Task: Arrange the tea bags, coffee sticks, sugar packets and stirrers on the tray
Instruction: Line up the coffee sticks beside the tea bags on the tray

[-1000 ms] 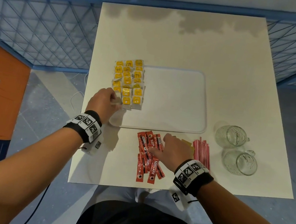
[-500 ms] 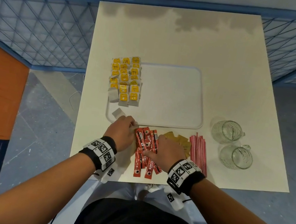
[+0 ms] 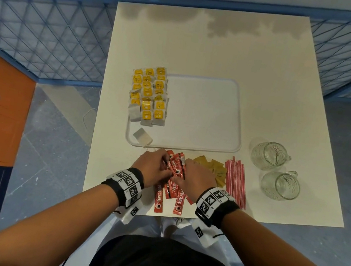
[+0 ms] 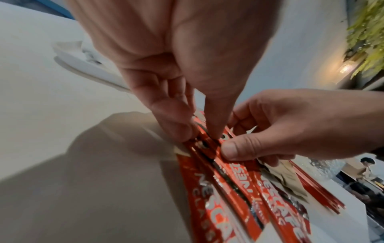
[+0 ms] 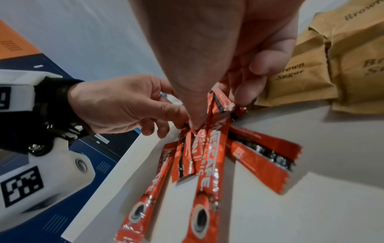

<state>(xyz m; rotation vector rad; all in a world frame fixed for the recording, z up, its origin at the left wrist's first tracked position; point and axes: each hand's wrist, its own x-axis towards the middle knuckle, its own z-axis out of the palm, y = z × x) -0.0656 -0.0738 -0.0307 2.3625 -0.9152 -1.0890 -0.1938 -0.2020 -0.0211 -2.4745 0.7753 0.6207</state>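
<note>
L hand (image 3: 151, 167) left tea bags (image 3: 149, 94), joined R hand (image 3: 197, 180) on coffee sticks (image 3: 174, 178).

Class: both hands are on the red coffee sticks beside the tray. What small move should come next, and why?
Probably squeeze the fanned red foil coffee sticks into one even bundle before lifting. The left hand and right hand pinch only their upper ends, while the lower ends splay apart on the cream table. The white plastic tray has bare space beside the yellow-tagged tea bags.

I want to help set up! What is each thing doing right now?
Tea bags: in rows on the tray's left side.
Tray: mostly bare.
Coffee sticks: on the table, pinched by left hand and right hand.
Brown sugar packets: piled on the table.
Stirrers: bunched on the table.
Glass mugs: upright, empty.
</note>
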